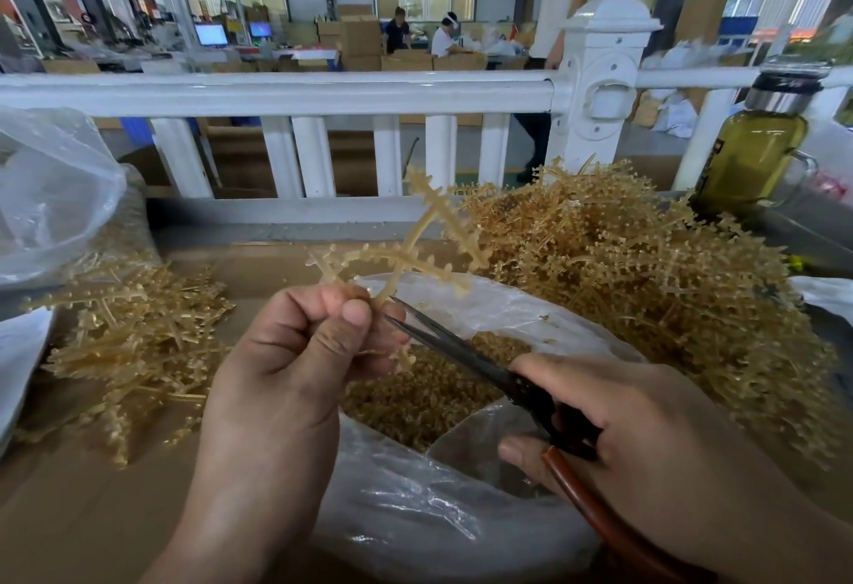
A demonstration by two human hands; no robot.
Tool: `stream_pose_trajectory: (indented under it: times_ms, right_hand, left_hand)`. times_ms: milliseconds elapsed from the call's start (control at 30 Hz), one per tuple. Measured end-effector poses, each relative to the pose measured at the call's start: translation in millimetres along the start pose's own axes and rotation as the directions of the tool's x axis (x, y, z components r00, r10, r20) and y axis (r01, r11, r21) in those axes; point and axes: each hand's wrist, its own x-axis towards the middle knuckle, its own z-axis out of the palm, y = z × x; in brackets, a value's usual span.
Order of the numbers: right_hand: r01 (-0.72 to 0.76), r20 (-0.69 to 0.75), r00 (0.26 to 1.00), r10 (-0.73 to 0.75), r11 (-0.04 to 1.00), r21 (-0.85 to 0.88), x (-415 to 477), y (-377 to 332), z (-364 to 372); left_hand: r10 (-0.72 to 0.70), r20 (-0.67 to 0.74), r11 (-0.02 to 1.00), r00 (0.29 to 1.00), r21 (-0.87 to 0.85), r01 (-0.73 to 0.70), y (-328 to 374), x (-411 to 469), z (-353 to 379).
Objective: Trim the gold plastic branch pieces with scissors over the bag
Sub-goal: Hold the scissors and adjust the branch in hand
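1. Far left: a clear sack [55,186] sat slumped. Below it, a small heap of gold pieces [134,343] lay on the cardboard sheet [69,491]. This was probably the finished stack, but that was only a guess.
2. The left hand [295,352] had its fingers curled, thumb and forefinger pinching the lower stem of one gold branch piece [406,255]. The piece fanned up and away from the hand, above the far rim of the bag.
3. The scissors [457,350] had their blades parted a little, with the tips at the stem just beside the left thumb. Step in hand, as judged: snip a stub off the stem.
   - The thumb needed to stay back from the blades.
   - The pinch needed to be firm so the springy plastic would not twist away.
   - A cut close to the stem would leave no nub.
4. The bag [461,532] lay open under the cut point, with gold trimmings [429,394] already inside. Keeping the cut over the bag's mouth would likely let offcuts drop in rather than onto the cardboard.
5. The right hand [646,435] had its fingers wrapped round the scissors' handles, forefinger stretched along the top.
6. Right: a big heap of gold branches [623,269] touched the bag's far side, probably the untrimmed supply. A glass bottle [752,144] stood behind it near the white fence [277,91].
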Motion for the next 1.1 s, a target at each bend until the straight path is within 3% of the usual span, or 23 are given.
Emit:
stream_pose_trajectory:
  times_ms: [400, 600, 1100]
  right_hand:
    - [-0.017, 0.019, 1.0, 0.016, 0.999, 0.046, -3.2, -3.6, 0.8]
    - [-0.007, 0.032, 0.999, 0.004, 0.994, 0.109, -1.4, -4.2, 2.7]
    - [-0.019, 0.049, 0.999, 0.01, 0.983, 0.184, -0.3, -9.3, 0.3]
  left_hand:
    - [-0.105, -0.03, 0.991, 0.994, -0.08, 0.103, -3.0, 3.1, -6.1]
    - [-0.069, 0.01, 0.997, 0.998, -0.028, 0.07, -7.4, 2.3, -9.5]
    - [0.064, -0.055, 0.998, 0.996, -0.003, -0.065, -15.3, 1.4, -7.3]
